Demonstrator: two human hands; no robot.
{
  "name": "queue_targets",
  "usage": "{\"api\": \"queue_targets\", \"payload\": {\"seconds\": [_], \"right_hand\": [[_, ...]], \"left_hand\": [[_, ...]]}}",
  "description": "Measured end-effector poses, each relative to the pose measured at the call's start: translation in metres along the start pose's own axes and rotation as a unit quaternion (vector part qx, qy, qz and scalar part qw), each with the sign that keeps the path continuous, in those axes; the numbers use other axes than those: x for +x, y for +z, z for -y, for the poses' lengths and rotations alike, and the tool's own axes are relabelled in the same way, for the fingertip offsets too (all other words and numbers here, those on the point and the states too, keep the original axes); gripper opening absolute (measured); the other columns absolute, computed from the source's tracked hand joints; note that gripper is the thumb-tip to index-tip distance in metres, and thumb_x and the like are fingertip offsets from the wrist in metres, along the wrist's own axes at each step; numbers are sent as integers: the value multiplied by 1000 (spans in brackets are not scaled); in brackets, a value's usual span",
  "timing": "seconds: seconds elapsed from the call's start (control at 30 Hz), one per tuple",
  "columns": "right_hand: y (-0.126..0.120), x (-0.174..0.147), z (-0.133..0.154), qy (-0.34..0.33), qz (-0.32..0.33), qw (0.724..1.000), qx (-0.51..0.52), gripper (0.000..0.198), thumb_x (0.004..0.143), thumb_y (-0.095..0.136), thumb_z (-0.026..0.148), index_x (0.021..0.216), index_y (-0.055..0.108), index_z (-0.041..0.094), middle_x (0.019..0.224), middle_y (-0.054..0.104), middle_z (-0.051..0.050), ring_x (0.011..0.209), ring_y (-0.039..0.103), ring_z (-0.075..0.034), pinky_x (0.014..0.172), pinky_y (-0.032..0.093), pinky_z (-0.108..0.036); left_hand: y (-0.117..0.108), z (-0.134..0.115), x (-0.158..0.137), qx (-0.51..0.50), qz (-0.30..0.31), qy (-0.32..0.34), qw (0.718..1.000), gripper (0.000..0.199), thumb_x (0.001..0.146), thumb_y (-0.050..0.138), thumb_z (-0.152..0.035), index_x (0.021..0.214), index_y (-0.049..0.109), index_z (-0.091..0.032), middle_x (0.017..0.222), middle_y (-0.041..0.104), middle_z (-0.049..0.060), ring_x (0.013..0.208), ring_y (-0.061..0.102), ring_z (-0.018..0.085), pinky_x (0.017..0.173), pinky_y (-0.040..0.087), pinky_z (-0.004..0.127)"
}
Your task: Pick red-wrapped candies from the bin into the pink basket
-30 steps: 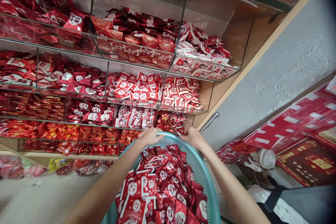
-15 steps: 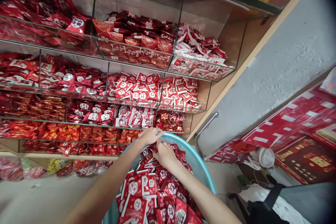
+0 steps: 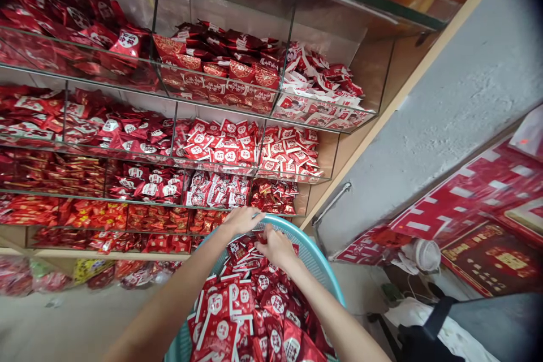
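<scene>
A teal plastic basket (image 3: 335,280) stands below me, heaped with red and white snack packets (image 3: 220,302). My left hand (image 3: 242,219) is at the far rim, its fingers closed over the edge. Inside the far right part of the basket is my right hand (image 3: 276,246), low over the packets. Its fingers are curled together, and what they hold, if anything, is hidden. Dark red packets lie under and beside that hand.
Clear-fronted shelves (image 3: 169,93) full of red packets rise ahead of the basket. Bagged goods (image 3: 95,268) lie under the lowest shelf. A grey wall (image 3: 445,102) runs along the right, with red boxes (image 3: 487,257) and a grey and black item (image 3: 487,325) by it.
My right hand has moved slightly right and away from my left hand inside the basket. The left hand stays at the rim.
</scene>
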State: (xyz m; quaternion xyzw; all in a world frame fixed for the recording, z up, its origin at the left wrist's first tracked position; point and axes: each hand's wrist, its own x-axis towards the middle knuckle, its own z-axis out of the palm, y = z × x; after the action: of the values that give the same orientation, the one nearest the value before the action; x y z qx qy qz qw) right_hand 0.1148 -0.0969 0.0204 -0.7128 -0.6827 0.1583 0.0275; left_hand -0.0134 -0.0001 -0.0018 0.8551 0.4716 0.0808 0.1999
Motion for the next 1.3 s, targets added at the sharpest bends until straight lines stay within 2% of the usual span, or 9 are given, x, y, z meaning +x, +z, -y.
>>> {"api": "queue_targets", "payload": {"seconds": [0.23, 0.37, 0.47, 0.57, 0.67, 0.8, 0.93, 1.03, 1.3], "right_hand": [[3, 2, -1, -10, -24, 1000, 8, 55, 83, 34, 63, 101, 56, 15, 88, 67, -14, 85, 63, -29, 65, 39, -33], [-14, 20, -29, 16, -97, 995, 16, 57, 83, 28, 66, 87, 61, 19, 84, 67, -11, 82, 62, -25, 62, 37, -29], [-31, 49, -59, 54, -130, 990, 8, 51, 88, 27, 58, 89, 61, 20, 87, 67, -11, 86, 61, -23, 65, 36, -28], [-38, 83, -85, 69, -106, 992, -2, 34, 88, 41, 45, 92, 61, 18, 91, 66, -11, 89, 60, -22, 67, 37, -27], [-33, 111, -99, 70, -47, 996, -11, 26, 80, 57, 41, 88, 63, 17, 91, 65, -9, 86, 60, -19, 68, 40, -26], [-22, 134, -104, 75, 32, 996, -25, 28, 85, 54, 38, 98, 59, 14, 98, 61, -6, 84, 59, -16, 74, 48, -33], [-19, 144, -103, 76, 81, 993, -35, 26, 87, 53, 34, 105, 57, 15, 105, 59, -6, 89, 58, -17, 77, 50, -37], [-19, 143, -104, 59, 81, 995, -29, 26, 87, 52, 33, 107, 56, 16, 107, 58, -6, 91, 58, -18, 79, 50, -37], [-22, 132, -113, 24, 12, 998, 54, 26, 88, 51, 34, 106, 56, 17, 109, 58, -7, 96, 57, -18, 83, 47, -39]], "left_hand": [[0, 0, 2, 10, -9, 8, 1000, 60, 85, 17, -63, 112, 60, -32, 112, 64, 4, 103, 58, 28, 84, 45, 43], [-2, 0, 2, 18, -2, 7, 1000, 62, 85, 15, -63, 108, 62, -31, 107, 65, 5, 98, 60, 30, 80, 46, 44], [-1, 0, 2, 12, -7, 10, 1000, 62, 84, 15, -64, 111, 60, -31, 110, 64, 5, 101, 59, 30, 83, 45, 45], [-1, 0, 2, 5, -10, 10, 1000, 61, 84, 17, -64, 113, 60, -32, 114, 63, 4, 104, 58, 30, 86, 44, 44], [-1, 0, 1, 2, -7, 7, 1000, 59, 84, 19, -63, 114, 60, -32, 114, 63, 4, 103, 58, 30, 86, 44, 44], [-1, 1, 1, -4, -11, 10, 1000, 59, 84, 20, -63, 114, 59, -32, 115, 62, 3, 104, 58, 30, 86, 44, 45], [-2, 0, 1, -8, -13, 4, 1000, 58, 84, 21, -63, 114, 59, -32, 115, 63, 4, 103, 58, 30, 86, 44, 45], [-3, -1, 0, -11, -11, -1, 1000, 57, 84, 21, -63, 114, 59, -32, 114, 63, 4, 103, 58, 30, 85, 44, 44], [-2, 0, 2, -6, -10, 3, 1000, 59, 84, 19, -64, 113, 59, -32, 114, 63, 3, 104, 58, 28, 88, 43, 41]]}}
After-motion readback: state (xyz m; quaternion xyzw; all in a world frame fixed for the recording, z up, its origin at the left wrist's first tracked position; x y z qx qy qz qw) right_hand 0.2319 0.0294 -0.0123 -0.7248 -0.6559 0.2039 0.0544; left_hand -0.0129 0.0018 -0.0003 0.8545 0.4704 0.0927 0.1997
